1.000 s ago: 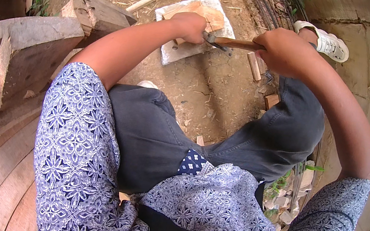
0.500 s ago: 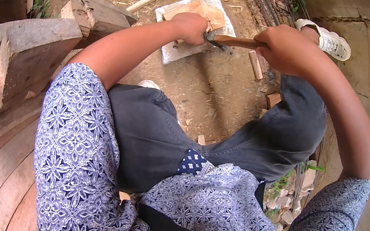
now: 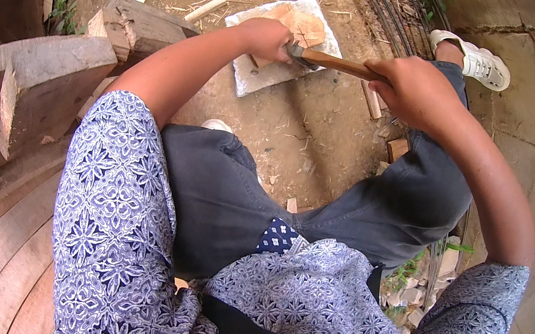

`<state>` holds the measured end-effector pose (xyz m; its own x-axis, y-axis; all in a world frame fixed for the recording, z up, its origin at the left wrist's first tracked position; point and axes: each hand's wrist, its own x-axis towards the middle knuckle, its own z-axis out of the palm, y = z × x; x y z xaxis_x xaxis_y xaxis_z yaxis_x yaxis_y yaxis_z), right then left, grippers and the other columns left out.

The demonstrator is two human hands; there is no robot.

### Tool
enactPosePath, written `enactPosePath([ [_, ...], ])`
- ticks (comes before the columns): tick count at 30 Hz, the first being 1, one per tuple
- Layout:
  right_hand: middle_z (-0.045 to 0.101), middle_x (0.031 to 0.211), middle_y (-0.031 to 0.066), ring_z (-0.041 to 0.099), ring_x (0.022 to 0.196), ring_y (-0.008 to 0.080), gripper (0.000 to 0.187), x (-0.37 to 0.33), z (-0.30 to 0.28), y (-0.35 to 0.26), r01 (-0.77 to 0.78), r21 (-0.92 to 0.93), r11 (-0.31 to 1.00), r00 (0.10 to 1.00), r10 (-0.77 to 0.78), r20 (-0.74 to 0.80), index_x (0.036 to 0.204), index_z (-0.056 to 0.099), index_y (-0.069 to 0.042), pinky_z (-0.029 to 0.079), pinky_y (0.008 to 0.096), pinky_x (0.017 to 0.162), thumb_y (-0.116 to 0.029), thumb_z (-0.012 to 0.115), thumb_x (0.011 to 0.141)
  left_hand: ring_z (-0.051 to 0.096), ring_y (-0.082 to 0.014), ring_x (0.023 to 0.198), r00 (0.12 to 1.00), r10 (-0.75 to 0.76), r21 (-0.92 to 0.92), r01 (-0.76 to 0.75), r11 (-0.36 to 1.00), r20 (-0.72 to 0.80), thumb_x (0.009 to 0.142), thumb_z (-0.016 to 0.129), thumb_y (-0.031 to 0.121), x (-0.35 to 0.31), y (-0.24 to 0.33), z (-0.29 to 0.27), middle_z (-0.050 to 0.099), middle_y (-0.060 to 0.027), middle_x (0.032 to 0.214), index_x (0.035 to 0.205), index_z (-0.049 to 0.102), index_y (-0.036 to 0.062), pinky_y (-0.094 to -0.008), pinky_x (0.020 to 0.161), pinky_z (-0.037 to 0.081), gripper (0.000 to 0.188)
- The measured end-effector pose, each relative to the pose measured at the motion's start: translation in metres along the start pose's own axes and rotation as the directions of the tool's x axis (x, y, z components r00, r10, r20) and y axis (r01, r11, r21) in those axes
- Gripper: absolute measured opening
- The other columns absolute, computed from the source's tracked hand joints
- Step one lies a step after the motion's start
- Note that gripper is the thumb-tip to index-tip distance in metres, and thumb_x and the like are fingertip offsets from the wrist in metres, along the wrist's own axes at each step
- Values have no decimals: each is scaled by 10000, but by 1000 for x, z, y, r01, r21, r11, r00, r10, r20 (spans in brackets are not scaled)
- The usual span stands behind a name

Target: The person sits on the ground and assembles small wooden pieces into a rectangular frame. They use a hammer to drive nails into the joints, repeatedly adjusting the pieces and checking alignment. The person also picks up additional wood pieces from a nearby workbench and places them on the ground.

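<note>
My right hand (image 3: 411, 92) is wrapped round the wooden handle of a hammer (image 3: 341, 64). The hammer's dark metal head is beside the fingers of my left hand (image 3: 269, 38). That hand is closed; whatever it grips is hidden behind its fingers and the hammer head. Below both lies a whitish, rough-edged slab (image 3: 260, 85) on the dirt. A pale flat piece of wood (image 3: 308, 27) rests on the slab, partly covered by my left hand.
Thick timber blocks (image 3: 59, 61) and curved boards (image 3: 2, 271) stand at my left. Wood scraps (image 3: 205, 8) and shavings lie on the dirt ground. Metal rods (image 3: 388, 14) run along the far right, beside concrete paving (image 3: 532, 105). Broken rubble (image 3: 413, 290) lies by my right leg.
My right hand has lowered slightly and moved a little right, tilting the hammer handle. The hammer head has shifted slightly left against my left hand, which stays nearly in place.
</note>
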<state>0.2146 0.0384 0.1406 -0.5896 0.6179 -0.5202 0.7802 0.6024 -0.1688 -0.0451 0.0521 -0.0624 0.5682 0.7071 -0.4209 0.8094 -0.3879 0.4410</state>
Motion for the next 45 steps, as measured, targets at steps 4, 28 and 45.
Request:
enactPosePath([
  [4, 712, 877, 179, 694, 876, 374, 219, 11, -11, -3, 5, -66, 998, 999, -3, 38, 1072, 734, -89, 545, 493, 790, -190, 615, 918, 686, -371, 871, 1000, -5, 1, 5, 1000, 10, 840, 728, 456, 2, 2, -1, 705, -181, 871, 979, 702, 61, -474, 749, 527, 419],
  [28, 695, 800, 164, 680, 748, 375, 286, -4, 58, 64, 116, 166, 979, 987, -95, -130, 1202, 684, -148, 534, 492, 683, -209, 639, 926, 667, -394, 835, 999, 53, 1, -53, 999, 7, 855, 725, 407, 1, 0, 4, 685, -187, 836, 989, 686, 65, -465, 736, 522, 369],
  [45, 713, 866, 163, 694, 812, 370, 232, -4, 57, 45, 79, 184, 980, 985, -48, -166, 1114, 714, -124, 552, 504, 729, -174, 647, 898, 658, -419, 790, 990, 109, -66, -103, 993, 91, 856, 715, 247, 15, -10, 20, 665, -243, 804, 930, 655, -24, -473, 715, 505, 287],
])
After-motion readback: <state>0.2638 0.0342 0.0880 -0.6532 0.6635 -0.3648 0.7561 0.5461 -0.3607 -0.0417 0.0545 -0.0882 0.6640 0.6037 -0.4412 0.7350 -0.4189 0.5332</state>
